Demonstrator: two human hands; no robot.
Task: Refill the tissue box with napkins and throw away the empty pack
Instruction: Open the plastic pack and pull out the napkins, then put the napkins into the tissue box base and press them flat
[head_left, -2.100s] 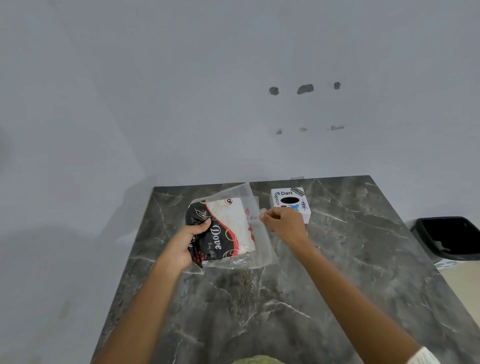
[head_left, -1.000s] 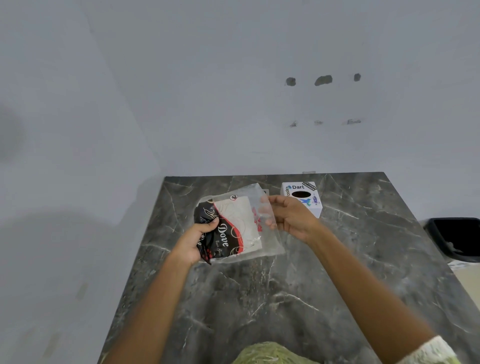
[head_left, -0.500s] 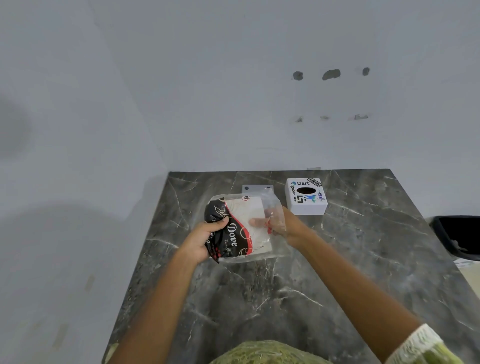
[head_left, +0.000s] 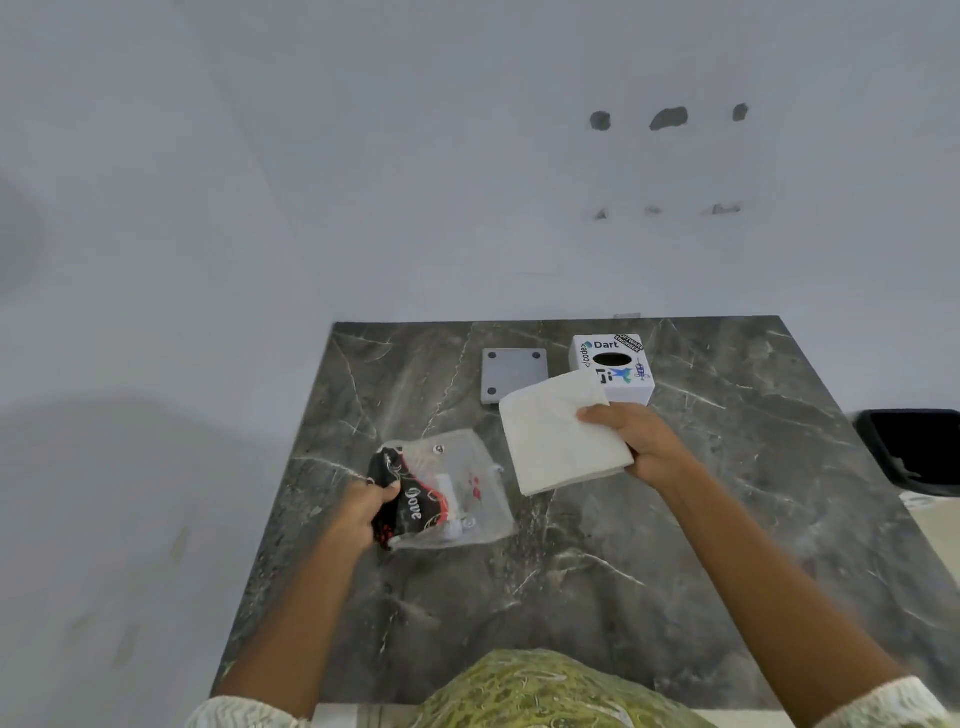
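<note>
Two hands at work: the right hand (head_left: 647, 441) has its grip clenched on the napkin stack (head_left: 558, 436), just short of the tissue box (head_left: 613, 369) awaiting refill; the left hand (head_left: 363, 512) pinches the emptied pack (head_left: 441, 491), low over the counter (head_left: 519, 597).

White napkin stack (head_left: 558, 437) out of pack, held above counter; emptied clear pack (head_left: 447, 491) crumpled at left; stickered white tissue box (head_left: 615, 371) upright behind.

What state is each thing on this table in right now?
napkin stack: out of pack, gripped by right hand
plastic pack: looks empty, crumpled, held by left hand
tissue box: standing, slot up
grey plate: lying flat
black bin: open
</note>
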